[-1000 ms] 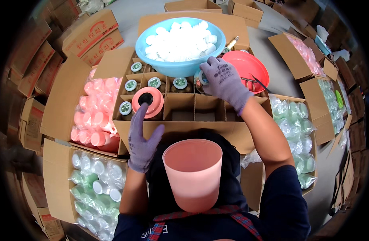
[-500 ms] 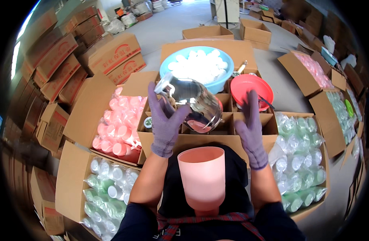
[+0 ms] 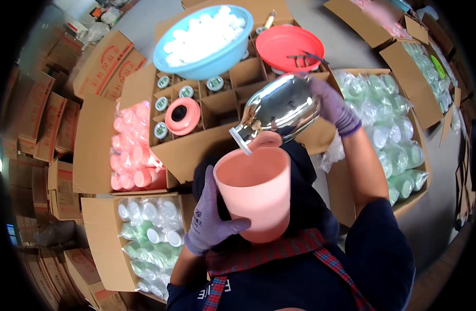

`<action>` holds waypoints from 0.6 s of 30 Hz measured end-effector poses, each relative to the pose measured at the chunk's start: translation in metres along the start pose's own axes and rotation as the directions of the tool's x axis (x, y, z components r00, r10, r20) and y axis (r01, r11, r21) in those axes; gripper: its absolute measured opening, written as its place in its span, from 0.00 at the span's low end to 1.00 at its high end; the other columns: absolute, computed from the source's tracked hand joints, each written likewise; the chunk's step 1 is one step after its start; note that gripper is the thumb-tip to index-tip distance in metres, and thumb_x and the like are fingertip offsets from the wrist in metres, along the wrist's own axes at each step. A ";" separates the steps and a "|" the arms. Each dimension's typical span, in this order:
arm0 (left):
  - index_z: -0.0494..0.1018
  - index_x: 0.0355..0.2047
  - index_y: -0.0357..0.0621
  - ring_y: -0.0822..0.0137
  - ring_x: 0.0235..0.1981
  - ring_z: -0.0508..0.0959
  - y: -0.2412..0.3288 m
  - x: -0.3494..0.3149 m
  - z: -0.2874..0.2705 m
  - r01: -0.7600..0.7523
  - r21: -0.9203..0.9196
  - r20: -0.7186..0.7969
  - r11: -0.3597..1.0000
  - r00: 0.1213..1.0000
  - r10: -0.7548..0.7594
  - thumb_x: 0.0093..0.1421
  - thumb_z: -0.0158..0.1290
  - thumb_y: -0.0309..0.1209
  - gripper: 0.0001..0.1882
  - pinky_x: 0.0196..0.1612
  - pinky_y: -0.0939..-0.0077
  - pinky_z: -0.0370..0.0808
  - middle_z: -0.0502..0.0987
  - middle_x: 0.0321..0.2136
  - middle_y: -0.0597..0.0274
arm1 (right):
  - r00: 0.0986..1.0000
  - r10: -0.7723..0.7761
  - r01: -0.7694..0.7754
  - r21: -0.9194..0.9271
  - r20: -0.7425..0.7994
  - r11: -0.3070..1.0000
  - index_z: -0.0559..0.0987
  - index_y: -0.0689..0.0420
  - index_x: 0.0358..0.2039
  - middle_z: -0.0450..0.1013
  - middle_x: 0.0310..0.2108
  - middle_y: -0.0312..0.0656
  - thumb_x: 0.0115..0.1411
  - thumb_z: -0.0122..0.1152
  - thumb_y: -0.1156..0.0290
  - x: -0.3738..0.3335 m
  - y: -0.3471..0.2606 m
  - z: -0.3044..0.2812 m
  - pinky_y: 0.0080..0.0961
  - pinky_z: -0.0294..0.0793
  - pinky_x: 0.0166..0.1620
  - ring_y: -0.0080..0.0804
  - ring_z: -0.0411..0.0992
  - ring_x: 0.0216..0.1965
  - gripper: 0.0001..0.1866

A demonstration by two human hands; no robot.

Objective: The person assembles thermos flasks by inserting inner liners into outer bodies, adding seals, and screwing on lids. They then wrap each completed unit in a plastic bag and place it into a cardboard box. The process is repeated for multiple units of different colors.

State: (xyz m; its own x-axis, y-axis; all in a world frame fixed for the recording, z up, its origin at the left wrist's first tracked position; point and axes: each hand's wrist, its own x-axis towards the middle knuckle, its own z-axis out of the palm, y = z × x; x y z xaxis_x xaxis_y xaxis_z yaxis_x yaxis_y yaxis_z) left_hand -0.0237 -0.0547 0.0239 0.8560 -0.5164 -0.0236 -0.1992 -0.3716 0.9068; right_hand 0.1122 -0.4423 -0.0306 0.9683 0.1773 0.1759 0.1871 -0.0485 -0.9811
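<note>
A shiny silver vacuum-flask liner (image 3: pixel 282 106) is in my right hand (image 3: pixel 335 103), whose gloved fingers wrap round its rounded end. The liner lies tilted, its white-rimmed mouth pointing down and to the left above the pink casing. My left hand (image 3: pixel 209 223), in a grey-purple glove, grips the side of that pink, open-topped casing (image 3: pixel 258 194) in front of my body. Its thumb rests across the front, while the fingers go up the left side. Beyond them stands a divided carton (image 3: pixel 196 160) holding several green-and-white-topped pieces and a pink lid with a black centre (image 3: pixel 182 114).
On the divided carton sit a blue basin (image 3: pixel 202 67) of white pieces and a red basin (image 3: pixel 290 46) with dark tools. Boxes of bagged pink cups (image 3: pixel 134 150), bagged pale cups (image 3: pixel 150 228) and bagged green cups (image 3: pixel 388 129) flank me. Stacked cartons (image 3: pixel 41 114) line the left.
The liner has passed from my left hand to my right, which was open, and now tilts toward the casing. My left hand has come down onto the casing. The whole view has shifted.
</note>
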 end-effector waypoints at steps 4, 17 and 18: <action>0.35 0.70 0.30 0.48 0.69 0.56 -0.003 -0.005 0.019 -0.200 0.034 0.207 0.979 0.960 0.188 0.45 0.73 0.46 0.69 0.69 0.62 0.53 0.54 0.68 0.40 | 0.975 0.015 -0.063 0.211 0.222 0.975 0.70 0.62 0.59 0.71 0.54 0.39 0.63 0.49 0.60 -0.029 -0.068 -0.019 0.25 0.68 0.58 0.26 0.70 0.53 0.27; 0.33 0.73 0.40 0.53 0.68 0.58 -0.013 -0.057 0.054 0.127 -0.679 0.111 0.723 0.991 -0.069 0.61 0.57 0.49 0.55 0.69 0.60 0.54 0.53 0.68 0.43 | 0.958 0.277 -0.262 -0.619 -0.074 0.741 0.72 0.60 0.58 0.69 0.60 0.48 0.59 0.63 0.63 -0.291 0.021 0.055 0.33 0.64 0.64 0.42 0.67 0.61 0.28; 0.33 0.72 0.38 0.53 0.68 0.58 -0.009 -0.050 0.055 0.087 -0.637 0.077 0.765 0.996 -0.049 0.61 0.56 0.51 0.55 0.68 0.60 0.55 0.53 0.68 0.42 | 0.958 0.287 -0.237 -0.621 -0.021 0.747 0.72 0.59 0.59 0.69 0.60 0.48 0.58 0.64 0.63 -0.287 0.012 0.053 0.34 0.64 0.64 0.42 0.67 0.61 0.29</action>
State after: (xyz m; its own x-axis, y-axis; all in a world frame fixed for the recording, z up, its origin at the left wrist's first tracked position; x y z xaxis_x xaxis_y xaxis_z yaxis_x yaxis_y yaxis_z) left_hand -0.0913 -0.0677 -0.0059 0.8253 -0.5556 -0.1008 0.2265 0.1622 0.9604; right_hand -0.1725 -0.4423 -0.0971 0.9846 0.1352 -0.1111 0.0127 -0.6883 -0.7253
